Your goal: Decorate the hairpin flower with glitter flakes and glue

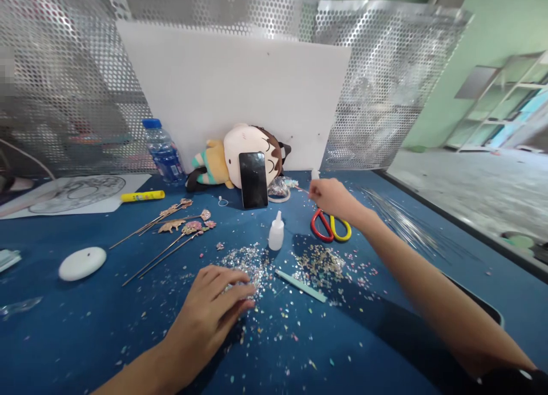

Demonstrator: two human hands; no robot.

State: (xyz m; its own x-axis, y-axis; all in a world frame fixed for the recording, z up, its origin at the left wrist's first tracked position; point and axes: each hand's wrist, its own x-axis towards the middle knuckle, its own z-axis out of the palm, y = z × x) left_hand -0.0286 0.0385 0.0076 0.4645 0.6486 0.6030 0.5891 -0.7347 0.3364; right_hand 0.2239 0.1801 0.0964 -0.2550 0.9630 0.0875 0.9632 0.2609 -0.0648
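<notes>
My left hand (216, 303) rests on the blue tabletop with loosely bent fingers, beside a scatter of silvery sequins (246, 259). Nothing shows in its grasp. Farther back, my right hand (334, 198) is closed in a pinch above the scissors (329, 225) with red and yellow handles. A thin stick (303, 189) runs leftward from its fingertips to a small pale ornament near a clear plastic bag (280, 186). Between my hands stand a white squeeze bottle (276, 234) and a flat mint-green strip (301, 285). Gold sequins (322, 261) form a pile right of the bottle.
A phone (253, 180) leans on a plush doll (248, 152). Flower-tipped hairpins (171, 244), a yellow tube (142, 196), a white oval object (83, 263) and a water bottle (163, 152) are on the left. Thin wires (400, 218) lie right, near a dark flat device (475, 301).
</notes>
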